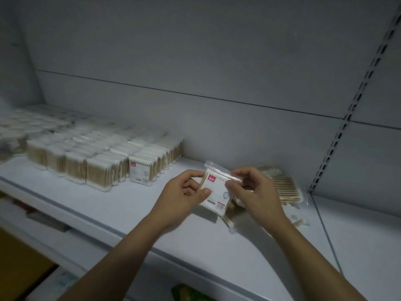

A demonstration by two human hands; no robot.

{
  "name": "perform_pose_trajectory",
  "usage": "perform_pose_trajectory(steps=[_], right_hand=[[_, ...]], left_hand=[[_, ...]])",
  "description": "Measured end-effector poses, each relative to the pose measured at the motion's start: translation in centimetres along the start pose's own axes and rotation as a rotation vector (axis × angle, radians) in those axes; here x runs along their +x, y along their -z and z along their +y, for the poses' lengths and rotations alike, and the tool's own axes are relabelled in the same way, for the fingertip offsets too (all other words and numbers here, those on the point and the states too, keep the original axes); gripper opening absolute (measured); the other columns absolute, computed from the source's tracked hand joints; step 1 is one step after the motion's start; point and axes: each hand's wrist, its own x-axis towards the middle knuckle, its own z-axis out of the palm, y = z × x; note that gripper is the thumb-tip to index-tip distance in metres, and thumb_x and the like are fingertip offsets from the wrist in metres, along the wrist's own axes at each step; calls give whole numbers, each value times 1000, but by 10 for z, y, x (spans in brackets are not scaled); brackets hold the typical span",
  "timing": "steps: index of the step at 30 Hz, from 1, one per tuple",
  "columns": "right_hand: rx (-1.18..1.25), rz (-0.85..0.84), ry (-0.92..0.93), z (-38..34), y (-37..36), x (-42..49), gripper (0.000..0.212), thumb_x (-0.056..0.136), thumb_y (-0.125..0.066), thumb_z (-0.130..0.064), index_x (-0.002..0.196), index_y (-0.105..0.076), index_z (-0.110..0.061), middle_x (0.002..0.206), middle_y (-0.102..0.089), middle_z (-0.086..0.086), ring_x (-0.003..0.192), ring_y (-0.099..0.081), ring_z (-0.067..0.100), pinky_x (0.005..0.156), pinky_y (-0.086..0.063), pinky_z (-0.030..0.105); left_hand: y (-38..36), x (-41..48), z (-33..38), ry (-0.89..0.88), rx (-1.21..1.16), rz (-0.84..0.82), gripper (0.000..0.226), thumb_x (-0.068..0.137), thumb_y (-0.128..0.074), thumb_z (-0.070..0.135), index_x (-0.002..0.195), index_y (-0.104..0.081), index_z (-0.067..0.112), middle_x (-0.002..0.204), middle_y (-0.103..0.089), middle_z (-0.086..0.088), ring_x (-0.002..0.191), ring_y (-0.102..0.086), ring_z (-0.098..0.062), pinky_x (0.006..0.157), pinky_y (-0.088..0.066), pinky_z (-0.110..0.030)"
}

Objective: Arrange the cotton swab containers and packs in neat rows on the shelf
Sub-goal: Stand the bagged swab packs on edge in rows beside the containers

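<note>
Two hands hold one clear pack of cotton swabs [214, 192] above a white shelf [112, 211]: the left hand [184, 192] grips its left edge, thumb across the front, while the right hand [251, 192] pinches its top right corner. Rows of upright packs [97, 161] stand to the left; loose packs [286, 187] lie flat just behind the right hand.

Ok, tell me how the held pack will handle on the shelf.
Pack is probably light: left hand and right hand hold it by fingertips. Its clear film looks slick, may slip. Thin, it likely tips unless leaned on the row.
</note>
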Motion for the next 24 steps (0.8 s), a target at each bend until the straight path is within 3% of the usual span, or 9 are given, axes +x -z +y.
perform_pose_trajectory(steps=[5, 11, 14, 19, 24], right_hand=[[-45, -138, -26, -12, -34, 8, 19, 76, -77, -11, 86, -68, -23, 84, -71, -3, 76, -67, 21, 70, -55, 37], [-65, -218, -5, -24, -82, 10, 18, 77, -77, -13, 90, -70, -24, 84, -72, -7, 73, -68, 13, 68, -55, 31], [-140, -240, 27, -32, -104, 11, 17, 76, -78, -13, 85, -71, -25, 82, -71, -10, 71, -66, 10, 64, -55, 26], [-311, -200, 60, -41, -141, 18, 16, 77, -77, -15, 80, -69, -28, 78, -66, -18, 65, -62, 0, 57, -42, 7], [-444, -131, 106, -46, -167, 31, 11, 78, -76, -17, 85, -71, -24, 78, -61, -20, 69, -59, -3, 61, -40, 5]], left_hand=[[34, -15, -6, -8, 53, 70, 29, 86, -72, 18, 110, -61, 30, 83, -72, 1, 78, -69, -17, 76, -56, -30], [76, -32, -14, 49, 36, 157, 27, 88, -69, 19, 111, -60, 29, 87, -73, 6, 82, -71, -11, 74, -56, -26], [98, -36, -20, 80, 81, 188, 30, 87, -71, 22, 113, -62, 31, 89, -73, 7, 85, -70, -10, 79, -57, -33], [141, -33, -18, 20, 505, 228, 33, 87, -70, 34, 119, -63, 30, 108, -62, 20, 95, -58, 0, 86, -52, -25], [182, -24, -9, -143, 945, 298, 33, 91, -62, 32, 122, -59, 24, 124, -54, 7, 116, -44, -14, 92, -42, -30]])
